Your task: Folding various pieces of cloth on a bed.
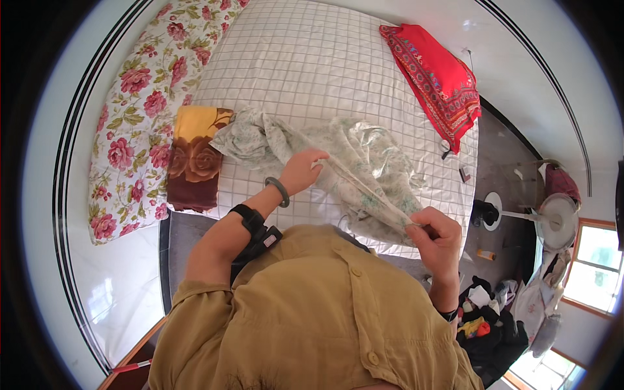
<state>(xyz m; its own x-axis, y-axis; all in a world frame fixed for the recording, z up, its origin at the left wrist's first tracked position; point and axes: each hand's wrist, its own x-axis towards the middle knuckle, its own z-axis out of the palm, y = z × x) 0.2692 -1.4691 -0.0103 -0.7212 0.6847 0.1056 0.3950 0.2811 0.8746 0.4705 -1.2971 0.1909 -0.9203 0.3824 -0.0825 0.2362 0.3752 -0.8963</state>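
Note:
A thin, pale green-and-white patterned cloth [385,151] lies crumpled across the near side of a bed with a white checked sheet [292,53]. My right hand [436,234] pinches one end of the cloth's edge between thumb and fingers. Over the middle of the same edge is my left hand [303,170], slightly blurred, its thumb and fingers apart; whether it touches the cloth cannot be told. A green bangle [278,191] circles my left wrist. The cloth's bunched left part reaches a folded brown-and-yellow blanket [195,161] with a rose pattern.
A floral cloth [136,117] covers the left side by the wall. A red patterned cloth [438,78] hangs over the bed's far right corner, near a small dark box [464,174]. A standing fan [555,222] and piled clothes [492,336] are at the right.

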